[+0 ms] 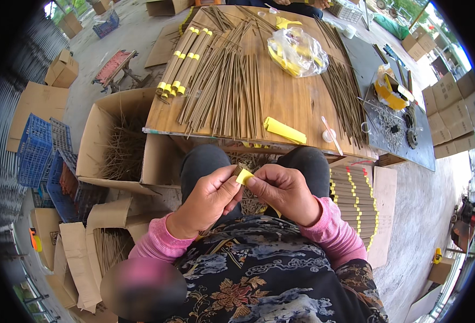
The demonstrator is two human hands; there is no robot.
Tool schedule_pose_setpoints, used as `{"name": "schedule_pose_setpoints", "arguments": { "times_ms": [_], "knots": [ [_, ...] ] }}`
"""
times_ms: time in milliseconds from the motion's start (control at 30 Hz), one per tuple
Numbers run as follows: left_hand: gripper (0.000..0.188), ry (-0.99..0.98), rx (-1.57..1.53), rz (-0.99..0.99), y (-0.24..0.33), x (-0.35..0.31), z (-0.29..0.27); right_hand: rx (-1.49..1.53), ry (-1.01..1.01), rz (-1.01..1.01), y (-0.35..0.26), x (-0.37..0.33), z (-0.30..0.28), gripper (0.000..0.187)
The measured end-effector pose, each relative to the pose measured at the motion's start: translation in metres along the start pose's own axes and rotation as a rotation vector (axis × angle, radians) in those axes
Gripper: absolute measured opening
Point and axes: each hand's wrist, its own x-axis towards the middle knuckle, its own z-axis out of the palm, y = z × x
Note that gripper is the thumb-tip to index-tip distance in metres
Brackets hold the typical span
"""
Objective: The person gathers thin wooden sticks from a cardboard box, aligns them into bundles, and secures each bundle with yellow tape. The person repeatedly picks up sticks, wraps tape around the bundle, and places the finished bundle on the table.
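Observation:
Above my lap, my left hand (208,196) pinches a short bundle of brown incense sticks (238,169) seen end-on. A yellow paper strip (244,176) lies around the bundle's end. The thumb and fingers of my right hand (288,191) press on that strip from the other side. How far the bundle reaches below my hands is hidden. On the wooden table (286,102) ahead, loose incense sticks (221,91) are spread out beside finished bundles (186,59) with yellow bands. A stack of yellow paper strips (285,131) lies at the near edge, left of a small white pot (329,135) with a stick across it.
A plastic bag (297,53) of yellow paper sits on the table. At right stands a dark table (377,107) with metal bits. Cardboard boxes (113,145) of sticks and blue crates (35,142) are at left. Banded bundles (354,202) lie low at right. Another person's hands (302,3) show at the far edge.

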Motion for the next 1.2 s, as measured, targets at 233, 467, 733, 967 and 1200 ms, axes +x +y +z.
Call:
{"name": "schedule_pose_setpoints", "arguments": {
  "times_ms": [233,467,733,967,1200],
  "knots": [
    [0.034,0.016,0.052,0.042,-0.008,-0.003,0.003,-0.159,0.023,0.000,-0.006,0.003,-0.001,0.025],
    [0.041,-0.017,0.138,0.079,-0.012,-0.004,0.004,-0.132,0.040,0.034,-0.009,0.003,-0.001,0.026],
    [0.044,0.019,0.178,0.104,-0.011,-0.008,0.008,-0.062,0.041,0.082,-0.008,0.003,0.002,0.020],
    [0.042,0.124,0.159,0.076,-0.015,-0.004,0.012,-0.044,0.020,0.097,-0.005,0.003,-0.001,0.024],
    [0.036,0.072,-0.028,0.003,-0.012,-0.004,0.013,0.071,-0.065,0.079,0.004,0.003,-0.009,0.025]
  ]
}}
